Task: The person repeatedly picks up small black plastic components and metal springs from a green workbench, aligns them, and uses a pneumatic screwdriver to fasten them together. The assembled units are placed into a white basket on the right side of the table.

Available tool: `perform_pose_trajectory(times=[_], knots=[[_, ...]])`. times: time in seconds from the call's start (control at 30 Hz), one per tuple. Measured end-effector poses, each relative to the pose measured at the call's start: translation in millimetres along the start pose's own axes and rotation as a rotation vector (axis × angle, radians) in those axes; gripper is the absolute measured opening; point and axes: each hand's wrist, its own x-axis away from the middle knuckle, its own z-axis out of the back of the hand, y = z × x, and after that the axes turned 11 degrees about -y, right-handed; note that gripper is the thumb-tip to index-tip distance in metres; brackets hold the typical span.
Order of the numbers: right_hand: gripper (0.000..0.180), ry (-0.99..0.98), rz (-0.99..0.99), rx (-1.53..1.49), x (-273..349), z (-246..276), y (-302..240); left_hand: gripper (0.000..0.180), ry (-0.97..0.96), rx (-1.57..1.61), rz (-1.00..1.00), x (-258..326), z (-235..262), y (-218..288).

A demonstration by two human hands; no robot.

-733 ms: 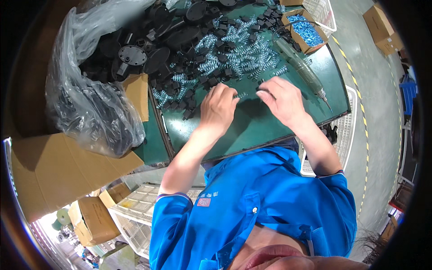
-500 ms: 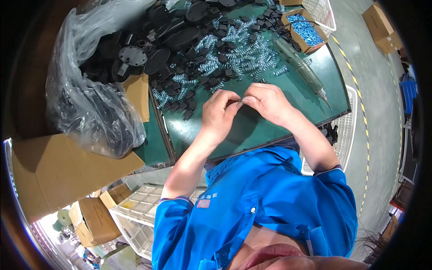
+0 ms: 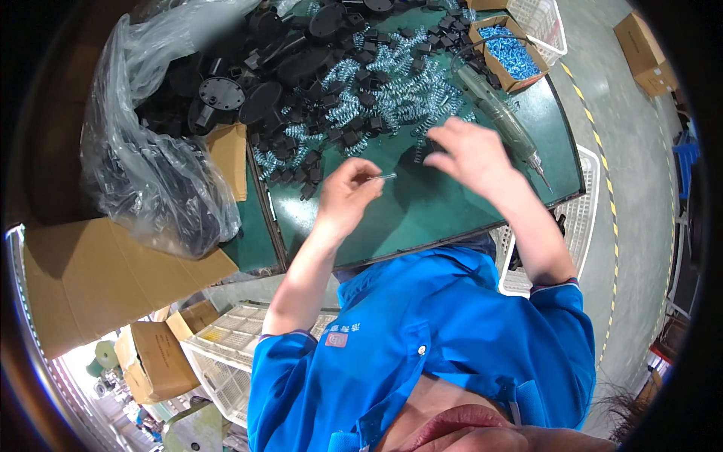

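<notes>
My left hand [image 3: 348,197] is closed in a pinch over the green tabletop. From its fingertips sticks out a small coil spring [image 3: 385,177], thin and shiny, partly hidden by the fingers. To the right, my right hand [image 3: 474,154] has its fingers apart and nothing seen in them. It hovers by the near edge of a heap of coil springs [image 3: 399,94]. One spring [image 3: 419,153] lies just left of its fingers. Small black blocks [image 3: 350,135] are mixed in among the springs.
An electric screwdriver [image 3: 501,113] lies on the right beside a carton of blue screws [image 3: 512,56]. Round black plastic parts [image 3: 222,94] pile up at the far left, next to a clear plastic bag [image 3: 162,181]. White crates [image 3: 226,354] stand below the table.
My hands were together at the fingertips and have parted. The left one moved left with the spring; the right one moved right and opened near the heap.
</notes>
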Motion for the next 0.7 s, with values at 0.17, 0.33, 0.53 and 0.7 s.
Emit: perform_pose_trajectory(times=[0.17, 0.33, 0.53, 0.7], knots=[[0.031, 0.086, -0.022, -0.158, 8.8, -20.6, 4.1, 0.015, -0.098, 0.352, -0.067, -20.7, -31.6, -11.7], [0.033, 0.173, 0.174, -0.746, 41.7, 3.5, -3.8, 0.016, -0.107, 0.399, -0.082, -23.9, -31.8, -11.6], [0.032, 0.18, 0.23, -0.752, 43.1, -10.7, -8.0, 0.015, -0.176, 0.371, -0.087, -20.5, -35.3, -2.9], [0.033, 0.245, 0.291, -0.504, 41.1, -9.3, -21.8, 0.012, -0.124, -0.054, -0.218, -12.1, -44.7, 12.6]])
